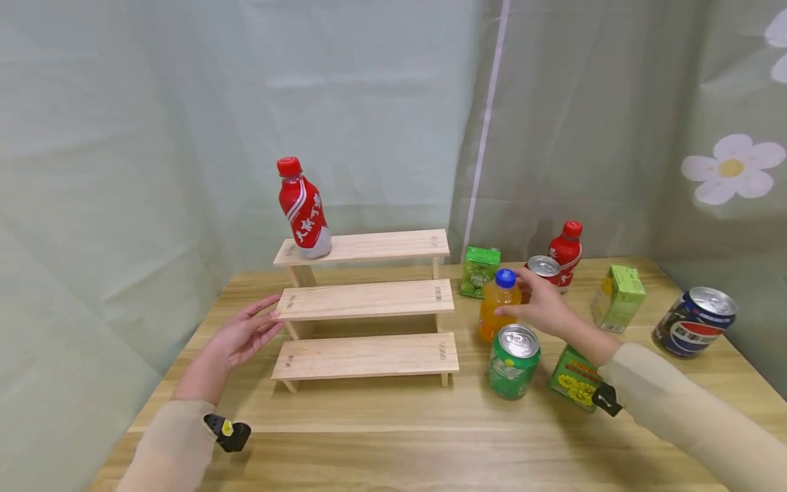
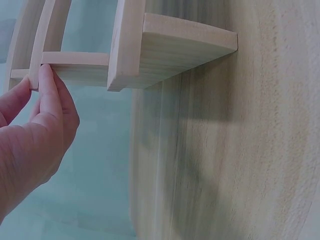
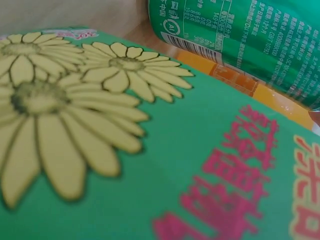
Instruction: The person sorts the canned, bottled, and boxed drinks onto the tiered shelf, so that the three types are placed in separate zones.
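Note:
My left hand (image 1: 244,333) pinches the left end of the middle step of a three-tier wooden stand (image 1: 369,299). In the left wrist view, thumb and fingertips lie on either side of that board's edge. To the right of the stand my right hand (image 1: 544,307) grips an orange drink bottle (image 1: 490,313) with a blue cap, thumb in front and fingers behind. A green soda can (image 1: 514,362) stands just in front of the bottle and hides part of it. On the top step at left stands a red bottle (image 1: 305,212). The right wrist view does not show the hand.
Under my right forearm is a green carton with yellow flowers (image 3: 165,130). Behind the hand are a small green packet (image 1: 481,273), a red can (image 1: 544,268) and another red bottle (image 1: 566,253). Further right stand a light-green carton (image 1: 617,299) and a dark blue can (image 1: 695,324).

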`<state>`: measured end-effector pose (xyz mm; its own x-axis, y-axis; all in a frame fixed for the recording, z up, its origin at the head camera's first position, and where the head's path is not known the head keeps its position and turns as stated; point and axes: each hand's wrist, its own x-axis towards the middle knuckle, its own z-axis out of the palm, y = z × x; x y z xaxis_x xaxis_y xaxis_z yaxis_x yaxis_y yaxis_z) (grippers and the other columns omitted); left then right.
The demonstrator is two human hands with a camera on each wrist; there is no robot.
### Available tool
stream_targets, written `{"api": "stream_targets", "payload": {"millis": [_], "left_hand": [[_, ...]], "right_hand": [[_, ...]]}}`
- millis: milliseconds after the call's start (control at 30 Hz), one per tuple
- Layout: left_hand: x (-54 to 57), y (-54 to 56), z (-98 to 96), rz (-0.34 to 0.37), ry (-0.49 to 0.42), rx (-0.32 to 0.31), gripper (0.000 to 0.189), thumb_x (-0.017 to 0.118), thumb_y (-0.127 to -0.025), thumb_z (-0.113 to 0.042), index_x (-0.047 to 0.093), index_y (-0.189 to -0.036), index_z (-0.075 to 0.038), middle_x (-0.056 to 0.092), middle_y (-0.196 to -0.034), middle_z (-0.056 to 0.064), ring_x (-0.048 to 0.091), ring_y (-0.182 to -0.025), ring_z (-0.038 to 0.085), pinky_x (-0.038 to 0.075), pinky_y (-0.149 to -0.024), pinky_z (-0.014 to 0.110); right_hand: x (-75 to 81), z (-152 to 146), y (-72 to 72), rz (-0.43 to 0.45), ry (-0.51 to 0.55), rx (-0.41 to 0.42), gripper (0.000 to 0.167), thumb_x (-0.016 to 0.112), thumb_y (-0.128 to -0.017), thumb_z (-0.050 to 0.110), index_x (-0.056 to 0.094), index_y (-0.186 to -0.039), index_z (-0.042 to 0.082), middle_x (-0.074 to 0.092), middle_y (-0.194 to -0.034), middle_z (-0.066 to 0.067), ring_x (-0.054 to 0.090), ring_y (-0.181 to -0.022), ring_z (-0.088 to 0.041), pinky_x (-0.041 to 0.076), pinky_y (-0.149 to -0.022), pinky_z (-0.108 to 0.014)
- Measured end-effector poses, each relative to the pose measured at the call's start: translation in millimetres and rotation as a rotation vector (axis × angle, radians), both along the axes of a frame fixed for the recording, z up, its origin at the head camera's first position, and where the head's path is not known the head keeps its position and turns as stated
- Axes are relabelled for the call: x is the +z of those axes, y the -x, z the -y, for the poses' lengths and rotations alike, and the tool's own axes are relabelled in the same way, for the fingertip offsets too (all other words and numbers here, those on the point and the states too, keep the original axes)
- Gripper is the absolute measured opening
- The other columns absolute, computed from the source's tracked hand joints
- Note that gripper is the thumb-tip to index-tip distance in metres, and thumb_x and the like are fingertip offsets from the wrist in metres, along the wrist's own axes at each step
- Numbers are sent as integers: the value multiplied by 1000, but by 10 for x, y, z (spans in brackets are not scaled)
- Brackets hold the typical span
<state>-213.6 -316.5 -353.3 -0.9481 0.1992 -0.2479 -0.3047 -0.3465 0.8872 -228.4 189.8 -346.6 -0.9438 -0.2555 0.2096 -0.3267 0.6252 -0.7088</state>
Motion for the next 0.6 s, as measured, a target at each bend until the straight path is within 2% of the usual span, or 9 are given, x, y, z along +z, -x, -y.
{"api": "stream_targets", "payload": {"millis": [200,367,600], "left_hand": [[-25,8,-52,17,-1,-4,30,49,-97,1,65,-105,-23,63,-99,1,66,-89,9,56,-84,19],[-15,18,-29,14,-22,-9,32,47,-97,2,66,-102,-23,64,-99,1,66,-89,10,56,-84,19],[1,19,2,12,-22,-14,32,48,-97,2,66,-105,-23,65,-100,0,66,-90,9,56,-85,19]], "right_hand": [[-19,-70,-52,-23,-11,-5,58,80,-76,13,49,-124,0,63,-111,-21,58,-95,-33,51,-75,-30],[42,-55,-66,-51,-6,1,58,80,-76,10,49,-123,-1,62,-111,-22,59,-94,-33,51,-73,-29],[258,-22,-61,-49,11,1,58,76,-80,7,44,-126,-5,59,-113,-26,59,-97,-38,53,-73,-29]]}}
